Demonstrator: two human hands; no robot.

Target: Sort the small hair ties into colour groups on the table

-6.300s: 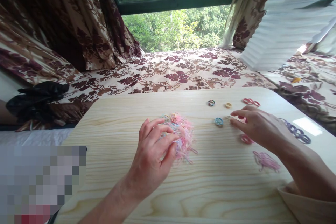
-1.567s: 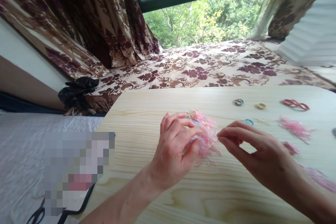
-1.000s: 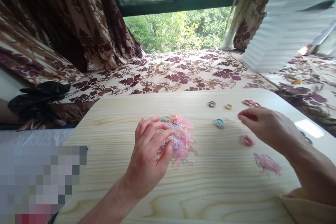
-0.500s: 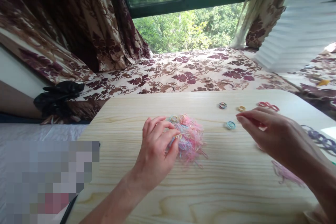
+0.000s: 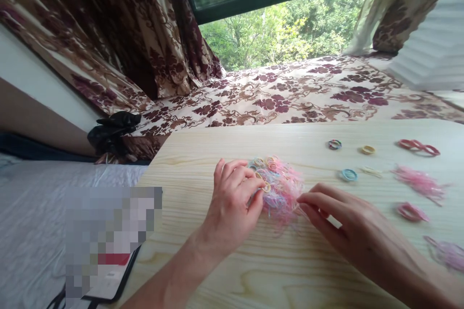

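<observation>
A tangled pile of small elastic hair bands [image 5: 284,181], mostly pink with lilac and blue, lies on the wooden table [image 5: 232,265]. My left hand [image 5: 235,198] rests over the pile's left side, fingers bent, thumb and index finger pinched at a yellow hair band [image 5: 267,187]. At the pile's right edge is my right hand [image 5: 337,215], its thumb and index tips close together by the pink bands. What those tips hold, if anything, is too small to make out.
Sorted bands lie to the right: a multicoloured ring [image 5: 334,144], yellow bands [image 5: 368,150], blue bands [image 5: 349,175], pale bands [image 5: 371,172], red bands [image 5: 418,147], pink bands [image 5: 420,183] and lilac bands [image 5: 447,252]. A pixelated dark-edged device [image 5: 112,280] is at the left.
My right hand has moved left from beside the sorted bands to the pile's right edge. My left hand stays at the pile. The view has turned slightly left.
</observation>
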